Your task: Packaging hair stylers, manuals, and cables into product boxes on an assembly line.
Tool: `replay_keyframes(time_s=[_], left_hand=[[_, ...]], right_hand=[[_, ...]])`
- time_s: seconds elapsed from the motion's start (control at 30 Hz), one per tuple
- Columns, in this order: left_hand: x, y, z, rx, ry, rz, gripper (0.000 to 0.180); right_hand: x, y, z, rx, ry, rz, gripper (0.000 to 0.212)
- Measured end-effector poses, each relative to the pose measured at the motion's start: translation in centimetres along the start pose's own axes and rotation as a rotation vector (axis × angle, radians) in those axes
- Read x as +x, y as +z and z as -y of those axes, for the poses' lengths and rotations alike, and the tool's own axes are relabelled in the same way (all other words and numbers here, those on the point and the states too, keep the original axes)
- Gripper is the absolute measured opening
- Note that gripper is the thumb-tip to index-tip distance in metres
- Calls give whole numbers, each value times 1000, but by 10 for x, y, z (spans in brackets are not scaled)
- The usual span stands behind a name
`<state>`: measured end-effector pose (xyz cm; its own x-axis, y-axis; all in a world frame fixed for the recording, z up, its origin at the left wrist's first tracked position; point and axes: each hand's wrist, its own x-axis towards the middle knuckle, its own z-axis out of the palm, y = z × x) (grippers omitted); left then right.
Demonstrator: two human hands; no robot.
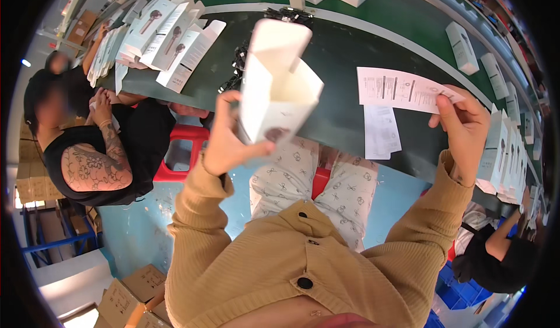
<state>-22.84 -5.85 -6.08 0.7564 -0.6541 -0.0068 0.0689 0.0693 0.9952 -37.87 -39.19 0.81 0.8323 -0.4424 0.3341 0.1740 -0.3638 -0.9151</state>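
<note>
The open box (284, 111) is blurred — print on the held leaflet (402, 90), unreadable.

A dark worktable (338, 51) carries stacked white cartons (169, 42) at left, tangled black cables (289, 15) along the far side, paper leaflets (380, 135) at the near edge and upright white boxes (500, 153) at right.

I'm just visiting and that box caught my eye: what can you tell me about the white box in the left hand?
The white box looks like thin, smooth card, tall and angular, with a paler cream inside. Its top is open, with a large flap raised at the far end. A dark printed picture marks the near face, blurred. Fingers of the left hand grip its left side; it seems held in the air, tilted.
</note>
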Motion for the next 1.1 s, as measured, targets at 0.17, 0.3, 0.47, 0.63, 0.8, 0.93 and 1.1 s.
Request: replay_keyframes(time_s=[0.17, 0.3, 0.47, 0.63, 0.8, 0.93, 1.1], left_hand=[[-9, 36, 30, 81, -50, 183, 89], [-18, 46, 37, 117, -73, 255, 89], [-27, 43, 51, 48, -142, 304, 87], [-40, 23, 74, -100, -118, 172, 94], [-54, 19, 94, -190, -136, 91, 103], [-61, 18, 97, -64, -79, 83, 104], [-62, 11, 97, -82, -58, 58, 103]], right_hand=[[-13, 17, 36, -203, -178, 128, 17], [-5, 40, 30, -418, -413, 417, 13], [-3, 76, 7, -409, -395, 613, 16], [47, 116, 1, -342, -218, 414, 21], [125, 169, -119, -639, -143, 256, 31], [144, 204, -145, -787, -132, 303, 33], [148, 197, -141, -768, -123, 275, 22]])
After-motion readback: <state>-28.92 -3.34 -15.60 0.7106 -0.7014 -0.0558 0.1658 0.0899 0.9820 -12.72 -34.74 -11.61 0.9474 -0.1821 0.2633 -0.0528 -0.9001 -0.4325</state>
